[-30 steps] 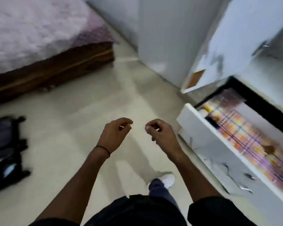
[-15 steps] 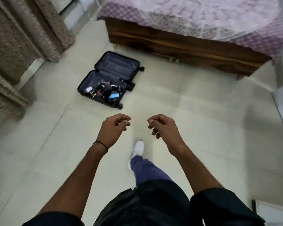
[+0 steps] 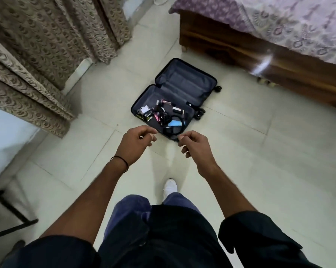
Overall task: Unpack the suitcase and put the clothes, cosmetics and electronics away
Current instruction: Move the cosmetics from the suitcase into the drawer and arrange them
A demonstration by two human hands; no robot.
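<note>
Lying open on floor | suitcase long axis near-left to far-right

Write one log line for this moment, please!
left hand: empty | right hand: empty | suitcase: open on floor | headphones: inside

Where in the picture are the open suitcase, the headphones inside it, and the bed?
suitcase [image 3: 184, 85]: head view, on the lining of the empty far half.
headphones [image 3: 172, 130]: head view, on the black ear cup.
bed [image 3: 231, 45]: head view, on the wooden side board.
</note>
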